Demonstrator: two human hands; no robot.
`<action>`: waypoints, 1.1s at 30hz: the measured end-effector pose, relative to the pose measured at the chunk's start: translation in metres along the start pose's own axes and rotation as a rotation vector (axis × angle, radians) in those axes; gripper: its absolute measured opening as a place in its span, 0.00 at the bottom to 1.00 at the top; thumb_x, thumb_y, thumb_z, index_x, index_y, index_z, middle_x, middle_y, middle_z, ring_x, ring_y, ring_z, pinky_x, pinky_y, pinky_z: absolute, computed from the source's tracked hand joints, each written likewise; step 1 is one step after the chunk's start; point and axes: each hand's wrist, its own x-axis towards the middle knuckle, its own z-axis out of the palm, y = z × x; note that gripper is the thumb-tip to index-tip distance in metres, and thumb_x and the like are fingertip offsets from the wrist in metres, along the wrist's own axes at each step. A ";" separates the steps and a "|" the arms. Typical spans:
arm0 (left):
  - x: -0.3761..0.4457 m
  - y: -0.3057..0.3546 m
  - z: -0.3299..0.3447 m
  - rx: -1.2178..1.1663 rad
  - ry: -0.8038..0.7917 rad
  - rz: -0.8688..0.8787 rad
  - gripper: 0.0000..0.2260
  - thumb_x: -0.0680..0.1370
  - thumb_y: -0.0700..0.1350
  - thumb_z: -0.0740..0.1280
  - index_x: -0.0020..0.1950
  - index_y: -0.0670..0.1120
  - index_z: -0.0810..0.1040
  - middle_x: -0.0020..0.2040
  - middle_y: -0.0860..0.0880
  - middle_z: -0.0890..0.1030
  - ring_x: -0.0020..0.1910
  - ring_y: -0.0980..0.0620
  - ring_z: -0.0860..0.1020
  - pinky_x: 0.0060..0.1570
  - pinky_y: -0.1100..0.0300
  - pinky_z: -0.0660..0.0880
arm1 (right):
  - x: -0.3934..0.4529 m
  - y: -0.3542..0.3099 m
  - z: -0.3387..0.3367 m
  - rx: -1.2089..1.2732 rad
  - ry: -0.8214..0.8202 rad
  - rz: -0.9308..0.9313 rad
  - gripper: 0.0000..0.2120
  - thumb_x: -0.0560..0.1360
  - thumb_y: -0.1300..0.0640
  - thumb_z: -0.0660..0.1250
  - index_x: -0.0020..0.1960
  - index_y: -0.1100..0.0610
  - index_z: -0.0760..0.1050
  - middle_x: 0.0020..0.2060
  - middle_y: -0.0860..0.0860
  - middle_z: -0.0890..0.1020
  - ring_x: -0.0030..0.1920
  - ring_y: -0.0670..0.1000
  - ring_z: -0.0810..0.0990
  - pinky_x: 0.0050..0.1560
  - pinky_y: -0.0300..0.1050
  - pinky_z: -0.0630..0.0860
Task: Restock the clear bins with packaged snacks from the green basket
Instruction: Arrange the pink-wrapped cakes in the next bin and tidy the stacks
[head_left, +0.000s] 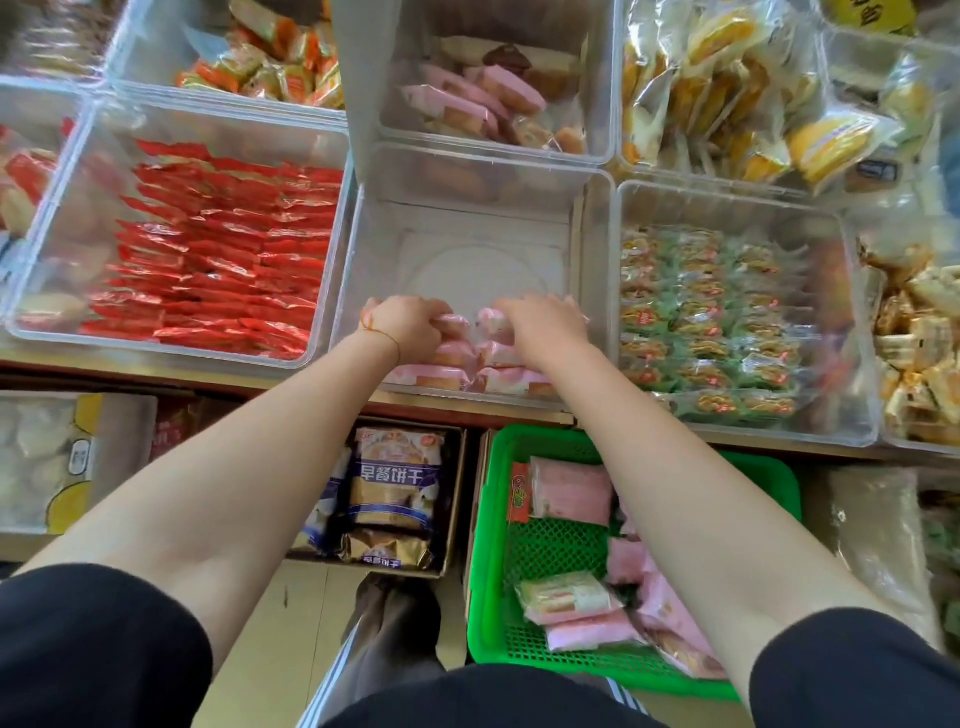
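Both arms reach fwd into centre clear bin (470, 218). Left hand (405, 325) curls round pink snack packs (457, 358); right hand (540, 325) grasps same stack, palm down.

A wooden shelf (291, 382) carries clear bins (467, 234) set side by side, edges touching.

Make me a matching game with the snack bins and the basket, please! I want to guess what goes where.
Things:
1. red foil snack packets
2. green-wrapped snack packets
3. green plastic mesh basket
4. pink-wrapped cake packets under both hands

Places:
A. below the shelf, on the right
B. clear bin left of the middle bin
C. front of the middle clear bin
D. clear bin right of the middle bin

Pairs: 1-B, 2-D, 3-A, 4-C
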 end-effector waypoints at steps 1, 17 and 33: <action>0.000 0.001 -0.001 0.000 -0.022 0.004 0.16 0.80 0.52 0.55 0.66 0.60 0.74 0.64 0.50 0.79 0.63 0.45 0.74 0.64 0.47 0.62 | 0.003 0.000 0.003 0.021 -0.054 0.002 0.17 0.78 0.54 0.65 0.66 0.46 0.73 0.57 0.53 0.79 0.59 0.57 0.76 0.63 0.56 0.69; -0.045 0.008 -0.012 -0.249 0.255 0.075 0.15 0.79 0.48 0.59 0.63 0.49 0.78 0.59 0.48 0.80 0.58 0.45 0.76 0.57 0.52 0.71 | -0.028 -0.015 -0.005 0.266 0.162 0.008 0.15 0.82 0.51 0.56 0.61 0.54 0.78 0.57 0.53 0.81 0.59 0.55 0.76 0.66 0.55 0.67; -0.175 0.038 0.178 -0.548 -0.369 -0.212 0.26 0.78 0.52 0.66 0.74 0.46 0.65 0.63 0.43 0.78 0.57 0.45 0.78 0.53 0.56 0.72 | -0.185 -0.030 0.153 0.114 -0.801 0.087 0.26 0.75 0.59 0.69 0.72 0.59 0.67 0.66 0.57 0.75 0.63 0.59 0.76 0.61 0.51 0.76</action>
